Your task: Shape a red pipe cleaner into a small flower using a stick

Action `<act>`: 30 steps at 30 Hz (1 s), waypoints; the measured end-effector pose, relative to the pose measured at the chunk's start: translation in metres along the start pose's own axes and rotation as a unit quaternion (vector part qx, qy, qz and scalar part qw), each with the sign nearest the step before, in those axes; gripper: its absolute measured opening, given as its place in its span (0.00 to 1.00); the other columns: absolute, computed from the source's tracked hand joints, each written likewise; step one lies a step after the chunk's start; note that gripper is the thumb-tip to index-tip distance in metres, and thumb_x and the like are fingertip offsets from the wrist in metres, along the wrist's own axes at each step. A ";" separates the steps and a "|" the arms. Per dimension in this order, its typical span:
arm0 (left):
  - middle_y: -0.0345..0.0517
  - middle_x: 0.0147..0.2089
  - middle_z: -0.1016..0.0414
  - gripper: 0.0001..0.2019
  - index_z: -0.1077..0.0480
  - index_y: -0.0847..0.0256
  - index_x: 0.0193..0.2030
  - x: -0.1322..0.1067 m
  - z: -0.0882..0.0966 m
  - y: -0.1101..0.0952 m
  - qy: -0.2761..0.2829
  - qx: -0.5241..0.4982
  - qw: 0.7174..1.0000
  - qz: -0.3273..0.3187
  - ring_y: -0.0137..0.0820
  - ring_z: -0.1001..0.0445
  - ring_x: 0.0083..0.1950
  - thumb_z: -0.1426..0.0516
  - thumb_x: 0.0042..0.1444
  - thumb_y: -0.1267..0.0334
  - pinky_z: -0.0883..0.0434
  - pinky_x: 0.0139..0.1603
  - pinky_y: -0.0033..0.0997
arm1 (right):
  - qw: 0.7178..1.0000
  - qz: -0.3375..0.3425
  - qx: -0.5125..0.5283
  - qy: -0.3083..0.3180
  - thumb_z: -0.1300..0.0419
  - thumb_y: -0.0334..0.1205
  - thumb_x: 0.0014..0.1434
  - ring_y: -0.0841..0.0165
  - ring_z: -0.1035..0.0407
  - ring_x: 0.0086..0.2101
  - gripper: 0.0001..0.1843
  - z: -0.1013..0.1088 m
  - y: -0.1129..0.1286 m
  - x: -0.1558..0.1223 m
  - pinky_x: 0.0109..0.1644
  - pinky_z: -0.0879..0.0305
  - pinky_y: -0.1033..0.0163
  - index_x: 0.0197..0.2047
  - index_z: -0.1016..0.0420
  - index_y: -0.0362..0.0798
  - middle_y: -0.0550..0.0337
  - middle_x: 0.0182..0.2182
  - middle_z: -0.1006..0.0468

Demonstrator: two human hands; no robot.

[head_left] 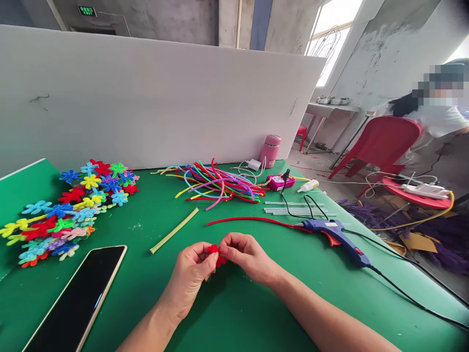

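Both of my hands meet over the green table [227, 313] near its front edge. My left hand [190, 274] and my right hand [245, 254] are closed, pinching a small red pipe-cleaner piece [216, 253] between the fingertips. A long red pipe cleaner [252, 220] lies just beyond my hands. Further back lies a loose pile of coloured pipe cleaners [216, 183]. Finished pipe-cleaner flowers [69, 205] in many colours cover the left part of the table.
A blue glue gun [335, 233] with a black cord lies to the right, clear glue sticks [293, 208] behind it. A phone [73, 300] lies front left, a yellow-green stick [174, 231] beside it. A white board [146, 102] backs the table. A person sits at far right on a red chair [381, 144].
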State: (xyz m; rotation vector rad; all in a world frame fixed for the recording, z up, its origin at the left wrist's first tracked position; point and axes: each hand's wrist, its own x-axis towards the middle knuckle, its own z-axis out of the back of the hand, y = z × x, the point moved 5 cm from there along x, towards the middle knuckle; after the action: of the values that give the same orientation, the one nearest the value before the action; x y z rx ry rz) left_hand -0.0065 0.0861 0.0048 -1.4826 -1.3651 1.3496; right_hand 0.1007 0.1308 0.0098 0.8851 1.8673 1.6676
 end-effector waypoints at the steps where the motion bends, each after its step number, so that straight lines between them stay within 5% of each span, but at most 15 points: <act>1: 0.35 0.19 0.37 0.12 0.33 0.64 0.24 0.001 0.000 0.001 0.005 -0.013 1.000 0.007 0.19 0.46 0.21 0.38 0.39 0.58 0.46 0.21 0.21 | 1.000 0.001 0.000 0.001 0.43 0.47 0.53 0.75 0.40 0.26 0.15 0.000 -0.001 0.000 0.32 0.44 0.67 0.27 0.35 0.43 0.62 0.23 0.33; 7: 0.34 0.19 0.40 0.12 0.33 0.65 0.24 0.003 -0.001 0.002 0.025 -0.072 0.997 0.032 0.19 0.46 0.21 0.37 0.37 0.60 0.47 0.21 0.20 | 1.000 0.004 -0.005 -0.014 0.42 0.50 0.51 0.75 0.42 0.24 0.17 0.001 -0.001 0.000 0.30 0.45 0.67 0.27 0.35 0.43 0.64 0.22 0.35; 21: 0.39 0.26 0.31 0.10 0.30 0.63 0.32 -0.003 0.000 -0.014 -0.037 0.133 0.983 -0.118 0.26 0.36 0.28 0.42 0.46 0.57 0.37 0.29 0.25 | 0.997 -0.029 0.030 -0.065 0.40 0.48 0.48 0.76 0.45 0.22 0.14 0.002 0.005 0.000 0.27 0.48 0.69 0.28 0.34 0.45 0.66 0.22 0.36; 25: 0.38 0.23 0.34 0.06 0.31 0.61 0.29 -0.005 0.004 -0.019 -0.077 0.251 0.949 -0.176 0.27 0.38 0.24 0.45 0.48 0.60 0.38 0.26 0.25 | 0.996 0.000 -0.013 -0.090 0.40 0.46 0.48 0.75 0.41 0.27 0.15 0.005 0.008 -0.002 0.31 0.45 0.67 0.35 0.33 0.45 0.62 0.30 0.32; 30: 0.39 0.22 0.36 0.03 0.31 0.58 0.26 -0.014 0.001 -0.027 -0.140 0.359 0.867 -0.317 0.29 0.38 0.25 0.45 0.45 0.67 0.37 0.29 0.28 | 0.998 0.040 -0.007 -0.041 0.41 0.49 0.50 0.72 0.38 0.30 0.16 -0.002 0.006 -0.002 0.35 0.41 0.66 0.33 0.34 0.45 0.61 0.29 0.32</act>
State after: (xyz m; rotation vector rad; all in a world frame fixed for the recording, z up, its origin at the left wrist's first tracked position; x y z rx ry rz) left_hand -0.0129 0.0781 0.0334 -0.3021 -1.1589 1.4145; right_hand 0.1010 0.1283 0.0162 1.0189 1.7839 1.6628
